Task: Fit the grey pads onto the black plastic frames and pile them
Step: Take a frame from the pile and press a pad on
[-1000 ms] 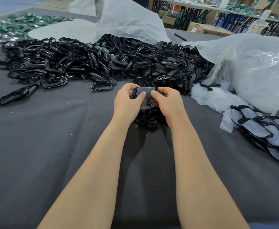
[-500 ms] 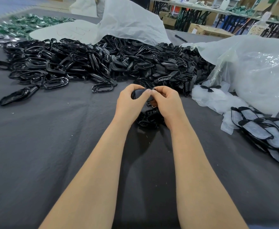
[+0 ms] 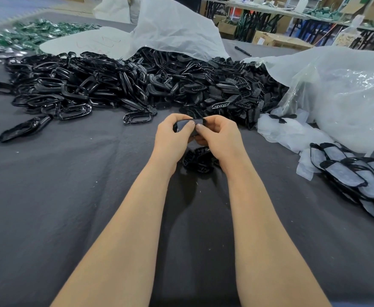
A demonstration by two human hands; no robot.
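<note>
Head view. The left hand (image 3: 172, 134) and right hand (image 3: 219, 138) meet at frame centre, above the desk (image 3: 70, 196). Both grasp one black frame (image 3: 200, 121) by its ends, fingers curled behind it. Both thumbs press on the grey pad (image 3: 185, 125) on its near face.

Directly below the hands, a small stack (image 3: 198, 160) of black parts lies on the desk, between the wrists.

The loose heap (image 3: 126, 85) of black frames spans the upper half. Its near edge ends just beyond the hands.

The finished pile (image 3: 354, 173) of padded frames lies at the right edge, well apart from the right forearm.

A clear bag (image 3: 347, 91) occupies the upper right; a white bag (image 3: 177, 29) overlaps the heap's far edge.

Bare cloth extends left of the left forearm and between the right forearm and the finished pile.
</note>
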